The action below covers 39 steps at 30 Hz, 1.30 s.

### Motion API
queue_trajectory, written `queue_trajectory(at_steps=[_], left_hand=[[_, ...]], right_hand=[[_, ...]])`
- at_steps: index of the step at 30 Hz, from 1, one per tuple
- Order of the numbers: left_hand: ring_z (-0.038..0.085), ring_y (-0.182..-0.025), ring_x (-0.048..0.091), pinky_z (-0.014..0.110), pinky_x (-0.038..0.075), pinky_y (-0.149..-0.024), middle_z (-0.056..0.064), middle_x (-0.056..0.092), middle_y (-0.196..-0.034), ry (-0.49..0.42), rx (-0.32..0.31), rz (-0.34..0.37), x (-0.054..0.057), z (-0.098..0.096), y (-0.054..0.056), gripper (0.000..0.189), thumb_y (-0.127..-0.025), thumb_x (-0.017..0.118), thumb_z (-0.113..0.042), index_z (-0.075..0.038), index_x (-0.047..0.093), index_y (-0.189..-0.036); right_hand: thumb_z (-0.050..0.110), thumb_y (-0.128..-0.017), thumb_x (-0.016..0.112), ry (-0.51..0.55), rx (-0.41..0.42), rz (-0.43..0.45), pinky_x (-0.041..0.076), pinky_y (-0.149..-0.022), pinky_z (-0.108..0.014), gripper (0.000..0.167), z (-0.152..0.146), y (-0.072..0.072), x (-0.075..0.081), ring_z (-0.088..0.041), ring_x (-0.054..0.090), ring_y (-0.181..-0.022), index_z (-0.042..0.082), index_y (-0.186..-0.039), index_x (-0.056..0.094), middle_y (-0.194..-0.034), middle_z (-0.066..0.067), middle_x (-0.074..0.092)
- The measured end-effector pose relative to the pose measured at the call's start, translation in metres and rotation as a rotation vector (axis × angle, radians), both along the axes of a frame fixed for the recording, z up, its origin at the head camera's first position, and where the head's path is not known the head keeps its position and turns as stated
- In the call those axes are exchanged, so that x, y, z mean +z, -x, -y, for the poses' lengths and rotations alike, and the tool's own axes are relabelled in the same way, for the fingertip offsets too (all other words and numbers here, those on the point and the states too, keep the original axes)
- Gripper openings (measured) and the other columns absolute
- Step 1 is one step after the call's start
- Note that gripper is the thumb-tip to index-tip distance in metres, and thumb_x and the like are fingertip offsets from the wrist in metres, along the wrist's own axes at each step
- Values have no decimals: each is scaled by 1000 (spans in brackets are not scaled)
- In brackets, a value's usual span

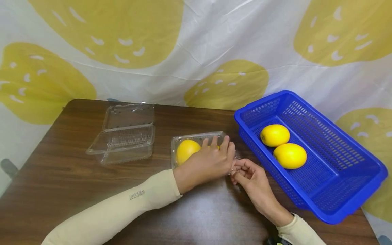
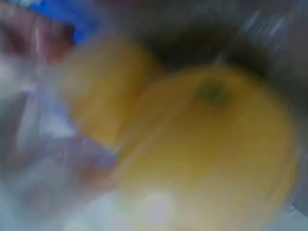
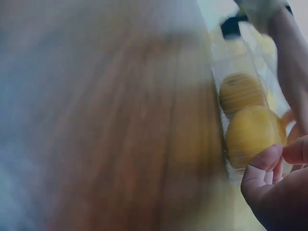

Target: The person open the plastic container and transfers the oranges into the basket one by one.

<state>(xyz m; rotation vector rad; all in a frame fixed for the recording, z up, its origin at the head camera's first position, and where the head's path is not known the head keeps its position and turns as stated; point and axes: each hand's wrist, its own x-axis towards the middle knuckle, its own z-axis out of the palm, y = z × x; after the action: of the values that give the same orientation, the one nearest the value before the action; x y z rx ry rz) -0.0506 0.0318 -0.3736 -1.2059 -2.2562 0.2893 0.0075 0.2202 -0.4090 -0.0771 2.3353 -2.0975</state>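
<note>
A clear plastic clamshell box (image 1: 196,135) with yellow fruits (image 1: 187,151) inside sits on the table. My left hand (image 1: 211,161) lies over the right part of its lid, fingers extended, covering some of the fruit. At the box's near right corner, my right hand (image 1: 254,183) pinches the plastic edge between thumb and fingers. The right wrist view shows two fruits (image 3: 252,137) through the clear side wall, with my thumb and fingertips (image 3: 267,156) at the box's end. Two blurred fruits (image 2: 207,149) fill the left wrist view, one with a green stem spot.
A blue plastic basket (image 1: 263,177) stands right of the box, holding two yellow fruits (image 1: 290,156). Another clear clamshell box (image 1: 128,143) stands with its lid up at the left. The brown wooden table (image 1: 147,228) backs onto a patterned cloth (image 1: 211,41).
</note>
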Motion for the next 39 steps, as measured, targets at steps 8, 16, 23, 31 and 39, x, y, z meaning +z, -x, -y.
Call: queue_trajectory(at_steps=[8,16,23,31,39], left_hand=[[38,-125,73,51,65,-98,16,69,-148,39,-3,82,1,5,7,61,-115,46,-53,-5,70,-145],[43,-141,61,57,56,-112,17,61,-157,18,-20,114,-7,13,6,63,-113,49,-55,-7,62,-152],[43,-151,51,59,47,-121,17,52,-166,39,-15,154,-11,20,4,66,-114,49,-52,-5,53,-159],[42,-157,42,57,39,-128,19,47,-169,18,-24,221,-14,32,3,68,-114,52,-51,-3,50,-161],[41,-154,48,58,41,-126,20,54,-164,-62,-69,217,-18,51,0,64,-111,60,-47,-2,56,-156]], right_hand=[[-12,-99,62,35,-31,84,61,-70,-24,33,-1,7,3,-14,67,-76,-16,-131,60,-93,-3,72],[-6,-106,57,152,-2,188,60,-73,-24,33,0,6,3,-14,66,-83,-18,-136,56,-102,-5,71],[-5,-106,60,174,-4,190,59,-72,-25,27,1,5,2,-15,64,-83,-16,-130,58,-101,-7,70],[-6,-105,60,170,-14,191,60,-72,-24,27,1,4,0,-15,64,-82,-16,-131,58,-101,-7,70],[-6,-105,61,167,-35,194,60,-72,-25,26,1,2,0,-15,63,-81,-16,-130,59,-100,-8,68]])
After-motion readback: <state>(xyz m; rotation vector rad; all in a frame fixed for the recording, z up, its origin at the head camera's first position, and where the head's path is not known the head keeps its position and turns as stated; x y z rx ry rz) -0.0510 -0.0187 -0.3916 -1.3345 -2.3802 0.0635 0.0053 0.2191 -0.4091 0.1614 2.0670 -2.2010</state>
